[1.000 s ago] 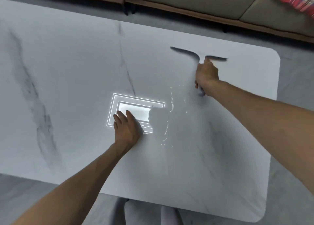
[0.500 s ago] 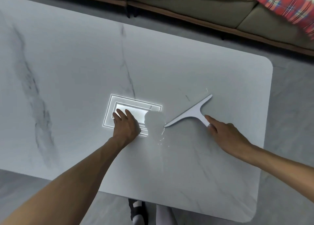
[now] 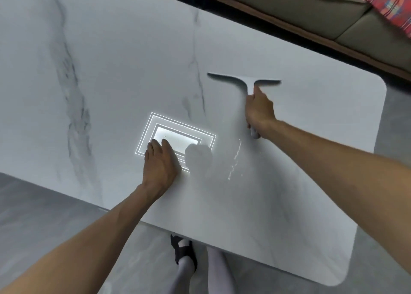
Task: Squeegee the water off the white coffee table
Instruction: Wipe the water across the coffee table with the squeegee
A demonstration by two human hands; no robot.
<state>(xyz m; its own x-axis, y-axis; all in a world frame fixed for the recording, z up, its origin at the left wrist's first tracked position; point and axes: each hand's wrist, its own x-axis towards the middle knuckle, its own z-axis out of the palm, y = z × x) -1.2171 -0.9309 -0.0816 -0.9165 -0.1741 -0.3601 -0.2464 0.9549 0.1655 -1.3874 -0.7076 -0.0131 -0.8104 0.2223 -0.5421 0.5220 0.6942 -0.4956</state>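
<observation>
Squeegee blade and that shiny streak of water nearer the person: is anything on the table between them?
Nothing visible. The right hand grips the squeegee past the water, and only bare table lies between them. The left hand rests flat to the left, off that path.

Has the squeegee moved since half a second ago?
Yes. The squeegee, in the right hand, went from beside the light reflection toward the sofa-side edge of the table.

Even, soft indoor light. Overhead lamp reflection glares on desk w/ rounded shadow overlapping its near-right corner. Water streaks right of glare glint. Slight motion blur; wide-angle bending at frame edges.
</observation>
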